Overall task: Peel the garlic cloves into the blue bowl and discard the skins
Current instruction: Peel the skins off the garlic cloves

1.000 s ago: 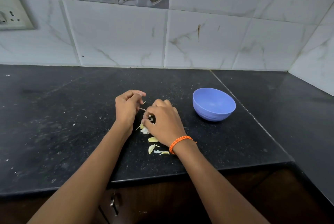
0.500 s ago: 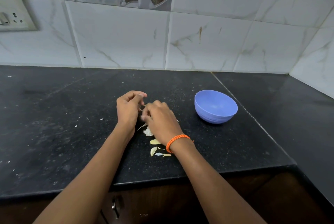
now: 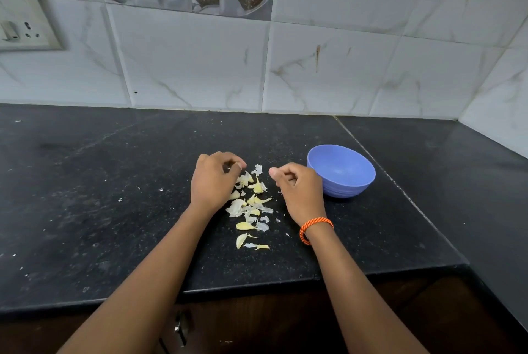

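My left hand (image 3: 214,179) and my right hand (image 3: 297,186) hover apart over the black counter, both with curled fingers. The left fingertips pinch together around a small garlic clove that is mostly hidden. The right thumb and forefinger pinch what looks like a thin sliver of skin. Between the hands lies a scatter of yellowish garlic cloves (image 3: 258,188) and papery white skins (image 3: 235,208). The blue bowl (image 3: 357,179) stands just right of my right hand, and its visible inside looks empty.
The black stone counter (image 3: 114,211) ends at a front edge close to me, with a seam right of the bowl. The tiled wall (image 3: 314,68) runs behind and turns a corner at the right. A switch plate (image 3: 25,22) sits at upper left.
My hands were joined over the pile and have pulled apart, the right one toward the bowl. The cloves and skins they covered now show.
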Available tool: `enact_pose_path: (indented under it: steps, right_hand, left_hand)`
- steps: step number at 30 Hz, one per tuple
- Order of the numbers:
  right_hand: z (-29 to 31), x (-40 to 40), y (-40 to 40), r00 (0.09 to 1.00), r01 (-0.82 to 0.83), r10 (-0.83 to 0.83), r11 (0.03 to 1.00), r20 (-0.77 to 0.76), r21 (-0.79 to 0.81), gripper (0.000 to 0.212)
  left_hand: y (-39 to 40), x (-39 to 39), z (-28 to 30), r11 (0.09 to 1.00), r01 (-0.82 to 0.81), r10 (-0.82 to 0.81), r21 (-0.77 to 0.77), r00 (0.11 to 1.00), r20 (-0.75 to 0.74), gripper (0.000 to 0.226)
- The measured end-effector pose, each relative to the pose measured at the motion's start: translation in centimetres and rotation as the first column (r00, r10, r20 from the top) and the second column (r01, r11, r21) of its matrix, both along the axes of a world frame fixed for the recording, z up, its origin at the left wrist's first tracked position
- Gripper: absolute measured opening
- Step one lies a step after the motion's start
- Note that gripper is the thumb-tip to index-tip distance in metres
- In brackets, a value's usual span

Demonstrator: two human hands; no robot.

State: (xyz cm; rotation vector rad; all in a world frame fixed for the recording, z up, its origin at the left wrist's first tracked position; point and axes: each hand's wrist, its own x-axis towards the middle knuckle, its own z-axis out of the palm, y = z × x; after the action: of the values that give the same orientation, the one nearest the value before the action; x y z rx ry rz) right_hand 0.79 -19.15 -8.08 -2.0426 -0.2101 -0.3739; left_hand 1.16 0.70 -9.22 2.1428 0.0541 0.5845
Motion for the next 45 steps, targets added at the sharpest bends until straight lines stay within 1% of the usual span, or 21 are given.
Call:
enact_pose_path:
  steps: [2, 3, 6, 8, 10, 11, 13, 16, 18, 22, 25, 28, 30, 32, 34, 36, 38, 41, 45]
  right_hand:
    - [-0.3, -0.4, 0.4, 0.999, -0.041, 0.041, 0.999, 0.006, -0.001, 0.017]
    - [-0.5, -0.6, 0.7, 0.998, -0.068, 0.068, 0.998, 0.010, -0.013, 0.014]
    - [-0.8, -1.1, 2.1, 0.986, -0.168, 0.167, 0.984, -0.023, -0.064, 0.009]
    - [-1.0, -1.0, 2.6, 0.984, -0.181, 0.180, 0.977, -0.020, -0.111, 0.014]
    - [-0.7, -0.1, 2.5, 0.996, -0.088, 0.092, 0.987, 0.020, -0.136, 0.022]
    - [-0.5, 0.5, 2.2, 0.999, -0.033, 0.037, 0.990, 0.022, -0.138, 0.023]
    - [-0.1, 1.4, 1.9, 0.999, 0.029, -0.032, 0.977, -0.011, -0.213, 0.020]
    - [-0.4, 1.8, 2.2, 0.996, -0.019, -0.010, 0.942, -0.085, -0.335, 0.011]
    - [-0.4, 1.7, 2.4, 0.995, -0.043, 0.005, 0.928, -0.104, -0.371, 0.013]
    - [-0.1, 1.8, 2.6, 0.993, -0.053, 0.011, 0.929, -0.114, -0.366, 0.012]
    - [0.0, 1.6, 2.7, 0.990, -0.091, 0.044, 0.928, -0.134, -0.362, 0.012]
    - [0.0, 1.4, 2.7, 0.985, -0.133, 0.074, 0.902, -0.158, -0.411, 0.016]
    - [0.0, 1.4, 2.7, 0.985, -0.137, 0.081, 0.900, -0.151, -0.415, 0.010]
    - [0.1, 1.2, 2.6, 0.983, -0.156, 0.104, 0.904, -0.150, -0.398, 0.007]
    - [0.1, 1.2, 2.3, 0.979, -0.177, 0.128, 0.919, -0.157, -0.352, 0.010]
    - [-0.1, 1.5, 1.9, 0.983, -0.146, 0.108, 0.952, -0.150, -0.270, 0.016]
    - [-0.1, 1.9, 1.5, 0.989, -0.070, 0.036, 0.966, -0.141, -0.248, 0.017]
    - [-0.1, 2.4, 1.7, 0.991, -0.056, 0.018, 0.956, -0.132, -0.290, 0.016]
    - [0.3, 2.9, 3.2, 0.998, -0.056, 0.040, 0.913, -0.048, -0.405, 0.012]
  left_hand:
    - [0.0, 0.2, -0.5, 0.972, 0.001, 0.005, 0.235, 1.000, -0.023, 0.028]
    - [0.0, 0.3, -0.7, 0.954, 0.019, -0.007, 0.300, 0.999, -0.039, 0.032]
    - [0.0, 0.8, -1.0, 0.934, 0.090, -0.057, 0.344, 0.993, -0.106, 0.039]
    - [-0.1, 0.8, -1.0, 0.930, 0.106, -0.067, 0.352, 0.990, -0.120, 0.034]
    - [0.0, 0.8, -0.8, 0.931, 0.080, -0.048, 0.355, 0.994, -0.097, 0.024]
    - [0.0, 0.9, -0.8, 0.933, 0.063, -0.035, 0.353, 0.996, -0.086, 0.020]
    - [-0.2, 1.0, -0.7, 0.939, 0.036, -0.008, 0.342, 0.997, -0.082, 0.016]
    - [-0.3, 1.1, -0.6, 0.940, 0.021, 0.018, 0.341, 0.994, -0.112, 0.016]
    - [-0.4, 1.2, -0.6, 0.940, 0.023, 0.021, 0.339, 0.992, -0.127, 0.014]
    - [-0.4, 1.3, -0.8, 0.940, -0.006, 0.048, 0.340, 0.992, -0.115, 0.013]
    - [-0.5, 1.4, -1.0, 0.937, -0.018, 0.059, 0.348, 0.992, -0.108, 0.015]
    - [-0.6, 1.5, -1.1, 0.932, -0.021, 0.059, 0.363, 0.994, -0.094, 0.017]
    - [-0.6, 1.5, -1.3, 0.933, -0.018, 0.055, 0.360, 0.994, -0.095, 0.016]
    - [-0.4, 1.6, -1.3, 0.947, -0.015, 0.050, 0.321, 0.994, -0.101, 0.016]
    - [-0.2, 1.6, -1.2, 0.965, -0.017, 0.046, 0.262, 0.994, -0.102, 0.017]
    - [-0.1, 1.6, -0.9, 0.981, -0.017, 0.039, 0.192, 0.993, -0.112, 0.018]
    - [0.1, 1.6, -0.7, 0.990, -0.024, 0.040, 0.139, 0.992, -0.116, 0.019]
    - [0.0, 1.5, -0.6, 0.991, -0.027, 0.043, 0.134, 0.992, -0.118, 0.020]
    - [0.0, 1.5, -0.5, 0.992, -0.018, 0.035, 0.127, 0.990, -0.133, 0.023]
